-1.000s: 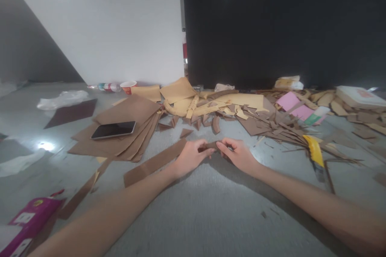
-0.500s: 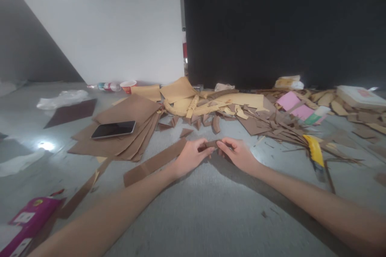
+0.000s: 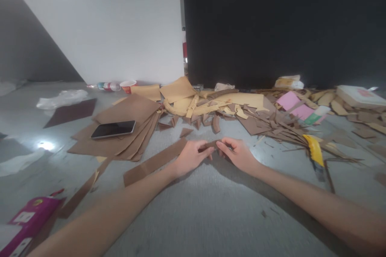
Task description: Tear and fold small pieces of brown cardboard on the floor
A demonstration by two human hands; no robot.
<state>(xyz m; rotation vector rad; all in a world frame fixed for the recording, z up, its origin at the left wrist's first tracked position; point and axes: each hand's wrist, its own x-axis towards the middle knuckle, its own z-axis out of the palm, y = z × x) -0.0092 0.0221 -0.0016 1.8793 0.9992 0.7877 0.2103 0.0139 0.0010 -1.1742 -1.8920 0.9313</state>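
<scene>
Between my two hands is a small strip of brown cardboard [image 3: 210, 143], held just above the grey tabletop. My left hand [image 3: 193, 156] pinches its left end between thumb and fingers. At the other end, my right hand [image 3: 235, 153] grips it the same way, fingers curled. Parts of the strip are hidden behind the fingers. A longer brown cardboard strip [image 3: 155, 162] lies on the table beside my left wrist. Just beyond the hands are a small curved brown piece [image 3: 216, 124] and a brown triangle [image 3: 186, 132].
A phone [image 3: 113, 129] lies on stacked brown sheets [image 3: 126, 108] at left. A yellow-handled cutter [image 3: 314, 152] is at right, near heaped brown scraps [image 3: 277, 124]. Yellow paper pieces [image 3: 177, 90] line the back. A purple object [image 3: 36, 215] is at lower left.
My hands stay in almost the same place, both gripping the strip. The strip's visible part has tilted slightly between the fingers.
</scene>
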